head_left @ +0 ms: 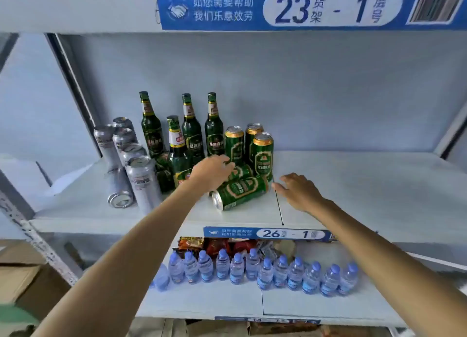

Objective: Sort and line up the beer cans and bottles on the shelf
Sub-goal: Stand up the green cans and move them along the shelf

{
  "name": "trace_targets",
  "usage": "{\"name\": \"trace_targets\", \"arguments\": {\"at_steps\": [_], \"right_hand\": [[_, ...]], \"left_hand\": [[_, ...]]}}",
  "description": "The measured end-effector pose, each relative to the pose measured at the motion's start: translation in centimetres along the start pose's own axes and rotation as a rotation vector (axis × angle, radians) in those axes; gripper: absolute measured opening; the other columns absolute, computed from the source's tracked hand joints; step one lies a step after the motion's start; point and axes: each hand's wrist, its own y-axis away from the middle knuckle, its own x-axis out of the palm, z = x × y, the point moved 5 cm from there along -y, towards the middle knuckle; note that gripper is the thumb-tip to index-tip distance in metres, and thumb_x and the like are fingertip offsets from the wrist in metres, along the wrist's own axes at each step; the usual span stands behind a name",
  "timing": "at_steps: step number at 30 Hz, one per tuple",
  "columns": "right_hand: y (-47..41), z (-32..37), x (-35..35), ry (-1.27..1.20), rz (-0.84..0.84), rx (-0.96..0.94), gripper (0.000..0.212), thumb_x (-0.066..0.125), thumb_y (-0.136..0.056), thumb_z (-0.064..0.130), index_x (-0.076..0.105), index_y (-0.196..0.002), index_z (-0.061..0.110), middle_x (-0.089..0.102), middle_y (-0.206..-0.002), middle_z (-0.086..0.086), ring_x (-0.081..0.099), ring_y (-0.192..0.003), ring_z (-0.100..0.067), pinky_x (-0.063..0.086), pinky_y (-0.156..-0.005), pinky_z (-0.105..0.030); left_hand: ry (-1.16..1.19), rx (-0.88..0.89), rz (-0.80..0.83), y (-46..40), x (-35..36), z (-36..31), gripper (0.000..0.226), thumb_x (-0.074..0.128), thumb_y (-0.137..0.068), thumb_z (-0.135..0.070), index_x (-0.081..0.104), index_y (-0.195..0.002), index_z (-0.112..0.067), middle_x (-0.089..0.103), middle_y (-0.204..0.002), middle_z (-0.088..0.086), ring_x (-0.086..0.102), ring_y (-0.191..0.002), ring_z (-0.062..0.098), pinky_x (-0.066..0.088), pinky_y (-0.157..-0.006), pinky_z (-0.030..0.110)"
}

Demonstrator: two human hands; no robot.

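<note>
Nearest, the right hand (298,191) hovers palm down, grip spread and empty, just right of the toppled green can (240,192) lying on the shelf (353,185). The left hand (212,172), forearm stretched forward, curls over a second tipped green can (241,171) behind it; whether that grip has closed I cannot tell. Best to stand each fallen can upright beside the standing green cans (262,154), label forward, without nudging the green bottles (192,132). The silver cans (131,159) cluster far left, one of them lying down.
</note>
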Motion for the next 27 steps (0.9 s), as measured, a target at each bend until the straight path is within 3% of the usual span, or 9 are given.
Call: {"name": "trace_targets", "arguments": {"at_steps": [5,9,11,14,16,19,21,27], "right_hand": [[-6.3,-1.2,1.3,-0.241,0.081,0.113,0.069,0.046,-0.091,0.056,0.042,-0.137,0.005,0.047,-0.142,-0.016,0.047,-0.128,-0.033,0.040,-0.103,-0.042],[-9.7,-1.2,2.6,-0.533,0.073,0.120,0.068,0.062,-0.087,0.045,0.039,-0.141,0.011,0.046,-0.145,-0.011,0.045,-0.132,-0.027,0.036,-0.105,-0.037],[-10.9,-1.3,3.3,-0.633,0.078,0.115,0.064,0.068,-0.084,0.036,0.042,-0.138,0.012,0.052,-0.139,-0.008,0.050,-0.125,-0.021,0.037,-0.100,-0.031],[-12.5,-1.9,4.3,-0.727,0.060,0.104,0.068,0.076,-0.079,0.026,0.042,-0.136,0.012,0.058,-0.131,-0.007,0.051,-0.110,-0.011,0.036,-0.094,-0.026],[-13.1,-2.4,4.9,-0.768,0.065,0.101,0.072,0.079,-0.075,0.025,0.042,-0.137,0.014,0.059,-0.129,-0.005,0.052,-0.110,-0.011,0.036,-0.096,-0.026],[-14.3,-3.2,5.7,-0.820,0.097,0.081,0.079,0.085,-0.064,0.037,0.047,-0.131,0.023,0.062,-0.126,0.002,0.057,-0.117,-0.015,0.042,-0.105,-0.038],[-15.3,-3.8,6.5,-0.868,0.162,0.024,0.083,0.086,-0.055,0.047,0.052,-0.127,0.025,0.066,-0.122,0.005,0.061,-0.114,-0.015,0.047,-0.102,-0.047],[-16.0,-4.0,5.7,-0.906,0.126,-0.019,0.064,0.086,-0.055,0.039,0.064,-0.113,0.025,0.072,-0.109,0.004,0.067,-0.103,-0.013,0.052,-0.097,-0.043]], "left_hand": [[0.104,-0.083,-0.114,-7.3,-0.5,1.4,0.061,0.041,-0.096,-0.047,0.030,-0.148,-0.017,0.049,-0.144,0.010,0.057,-0.118,0.028,0.049,-0.094,0.041],[0.198,-0.184,-0.101,-12.1,0.7,1.7,0.082,0.051,-0.091,-0.051,0.011,-0.153,-0.015,0.027,-0.155,0.012,0.038,-0.137,0.030,0.041,-0.104,0.043],[0.223,-0.228,-0.078,-14.1,1.7,2.2,0.091,0.055,-0.088,-0.054,0.007,-0.153,-0.013,0.023,-0.156,0.014,0.034,-0.139,0.032,0.039,-0.106,0.044],[0.294,-0.248,-0.066,-16.3,3.2,3.0,0.098,0.063,-0.082,-0.055,0.011,-0.152,-0.010,0.030,-0.153,0.014,0.041,-0.134,0.033,0.043,-0.102,0.044],[0.312,-0.241,-0.129,-16.9,3.6,3.4,0.097,0.069,-0.077,-0.054,0.020,-0.149,-0.010,0.042,-0.145,0.012,0.048,-0.128,0.032,0.047,-0.097,0.044],[0.374,-0.230,-0.232,-17.4,3.9,3.9,0.083,0.074,-0.074,-0.050,0.036,-0.138,-0.012,0.057,-0.129,0.008,0.057,-0.116,0.028,0.051,-0.088,0.040],[0.412,-0.229,-0.257,-17.8,3.7,3.8,0.077,0.076,-0.073,-0.047,0.042,-0.133,-0.013,0.062,-0.123,0.007,0.059,-0.112,0.027,0.051,-0.088,0.039],[0.445,-0.208,-0.335,-16.9,1.9,3.2,0.068,0.078,-0.073,-0.041,0.049,-0.129,-0.015,0.065,-0.120,0.004,0.061,-0.110,0.023,0.051,-0.090,0.036]]}}
